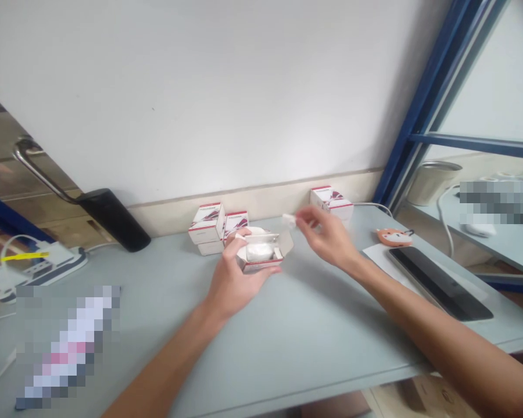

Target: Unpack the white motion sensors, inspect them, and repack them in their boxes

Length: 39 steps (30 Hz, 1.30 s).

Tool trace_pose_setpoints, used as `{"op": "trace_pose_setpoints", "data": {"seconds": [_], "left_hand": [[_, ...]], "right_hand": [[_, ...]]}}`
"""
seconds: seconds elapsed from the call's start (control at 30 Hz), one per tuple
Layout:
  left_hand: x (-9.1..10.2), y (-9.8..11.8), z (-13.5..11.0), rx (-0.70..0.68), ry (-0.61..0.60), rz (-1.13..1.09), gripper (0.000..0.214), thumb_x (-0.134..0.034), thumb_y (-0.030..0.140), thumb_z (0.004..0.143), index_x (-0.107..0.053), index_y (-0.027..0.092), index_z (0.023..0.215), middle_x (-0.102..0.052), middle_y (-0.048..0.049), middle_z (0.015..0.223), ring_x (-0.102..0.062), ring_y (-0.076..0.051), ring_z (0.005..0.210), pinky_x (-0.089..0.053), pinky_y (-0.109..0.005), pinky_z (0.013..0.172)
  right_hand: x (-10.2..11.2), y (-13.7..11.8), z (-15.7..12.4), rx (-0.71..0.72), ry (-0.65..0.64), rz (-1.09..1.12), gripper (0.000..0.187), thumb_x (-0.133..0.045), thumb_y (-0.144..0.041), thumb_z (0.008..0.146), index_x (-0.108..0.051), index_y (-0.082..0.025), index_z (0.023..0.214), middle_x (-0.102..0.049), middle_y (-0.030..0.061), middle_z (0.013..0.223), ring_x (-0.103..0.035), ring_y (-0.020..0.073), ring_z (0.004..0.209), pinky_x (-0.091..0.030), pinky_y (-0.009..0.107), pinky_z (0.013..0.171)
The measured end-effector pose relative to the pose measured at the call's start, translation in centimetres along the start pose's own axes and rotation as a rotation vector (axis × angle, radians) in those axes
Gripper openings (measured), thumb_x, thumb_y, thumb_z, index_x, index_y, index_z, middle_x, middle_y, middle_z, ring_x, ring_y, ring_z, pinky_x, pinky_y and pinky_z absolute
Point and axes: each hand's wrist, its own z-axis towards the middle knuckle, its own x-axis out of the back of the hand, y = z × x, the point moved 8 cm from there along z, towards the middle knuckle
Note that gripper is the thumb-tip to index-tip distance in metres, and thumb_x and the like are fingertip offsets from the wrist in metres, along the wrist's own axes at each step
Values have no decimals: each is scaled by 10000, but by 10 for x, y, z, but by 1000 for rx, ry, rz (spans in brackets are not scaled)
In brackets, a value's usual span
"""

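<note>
Fingers of the left hand are curled round a small white cardboard box with red trim, gripping it just above the pale grey-blue tabletop at the middle of the frame, thumb up on its top edge. Its end flap is open, swung out to the right, and a white rounded item sits inside in plain sight. Up and to the right, the right hand pinches a small white piece between thumb and fingertip, clear of the box but near that open flap; it is too small and blurred to identify. So I'd judge it this way: box opened, one small bit in hand, the main white item not yet lifted out. Behind, against the wall, a cluster of closed red-and-white boxes and one more closed box further right look untouched. At right lie an orange fox-shaped trinket and a flat black device; at far left, a white power strip.
</note>
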Motion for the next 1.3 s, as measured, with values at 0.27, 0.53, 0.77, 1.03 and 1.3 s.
{"op": "trace_pose_setpoints", "data": {"seconds": [0.27, 0.53, 0.77, 1.03, 1.3], "left_hand": [[5, 9, 7, -28, -23, 159, 637, -870, 187, 794, -453, 296, 1264, -648, -100, 1311, -700, -266, 1198, -632, -415, 893], [0, -5, 4, 87, -118, 208, 410, -847, 206, 792, -568, 276, 1084, -695, -70, 1280, -734, -257, 1116, -637, -376, 841], [0, -14, 5, 145, -120, 109, 477, -804, 207, 835, -502, 278, 1198, -653, -120, 1397, -737, -236, 1111, -650, -375, 827], [8, -6, 8, 69, -42, 153, 695, -838, 178, 804, -377, 296, 1311, -639, -123, 1404, -696, -235, 1229, -631, -373, 891], [0, -8, 7, 117, -129, 87, 562, -806, 204, 847, -416, 294, 1241, -618, -129, 1457, -705, -239, 1221, -631, -408, 942]], "right_hand": [[-39, 36, -12, -21, -213, -222, 208, -557, -249, 983, -696, -216, 1135, -703, 106, 1147, -698, 254, 1002, -541, 398, 892], [-13, -66, -32, 654, -181, -173, 235, -635, -275, 952, -732, -294, 1166, -627, 109, 1213, -617, 286, 1051, -532, 483, 929], [-30, -57, -33, 694, -247, -256, 194, -578, -245, 1031, -728, -293, 1145, -737, 76, 1217, -658, 264, 1144, -530, 423, 911], [3, -16, -5, 268, 71, -130, 135, -660, -371, 1006, -727, -255, 1026, -772, 66, 991, -711, 253, 943, -548, 390, 824], [-30, 43, -2, 65, -286, -372, 224, -636, -275, 993, -736, -246, 1192, -748, 86, 1166, -689, 292, 1092, -523, 415, 925]]}}
